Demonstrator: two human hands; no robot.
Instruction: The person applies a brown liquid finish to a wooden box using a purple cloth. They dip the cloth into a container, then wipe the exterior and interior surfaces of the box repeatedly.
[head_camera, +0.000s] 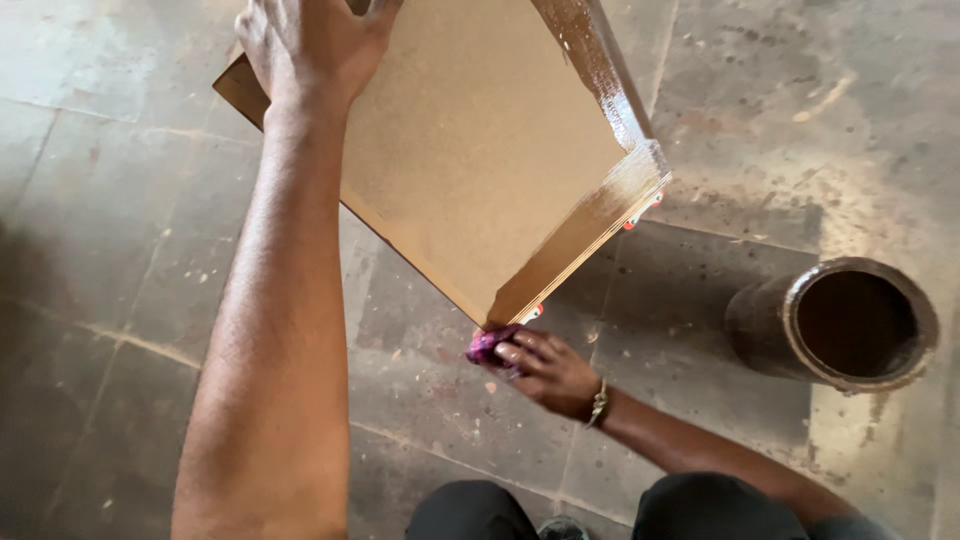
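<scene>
The left hand (305, 45) is holding a brown board (480, 150) up. The right hand (550, 372) is pressing a pink cloth (490, 346) against its wet edge, near a dark can (835, 322).

Both forearms are bare, with no sleeve showing anywhere along them up to the frame's edge. The right hand (548, 370) has a thin, pale metallic bracelet (598, 403) round its wrist, while the left hand (310, 40) wears no ring, band or glove that can be made out. Lower down, the knees are covered in dark, near-black trousers (700, 510) of plain cloth.
</scene>
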